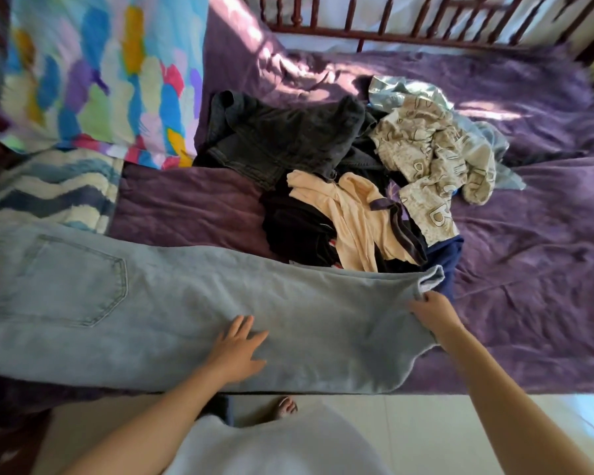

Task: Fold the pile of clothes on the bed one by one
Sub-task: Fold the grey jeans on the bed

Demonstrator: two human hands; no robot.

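Well, left hand [235,351] flat on jeans [151,303], right hand [432,311] seemingly pinching their hem [426,282] beside pile [357,186].

Both bare arms reach forward. The left hand [237,351] lies flat, fingers spread; the right hand [432,311] pinches the jeans [151,303] hem.

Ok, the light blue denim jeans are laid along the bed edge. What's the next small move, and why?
Probably carry the hem leftward toward the back pocket, folding the light blue denim jeans in half. The right hand pinches that hem, and the left hand lies flat on the mid-leg as an anchor.
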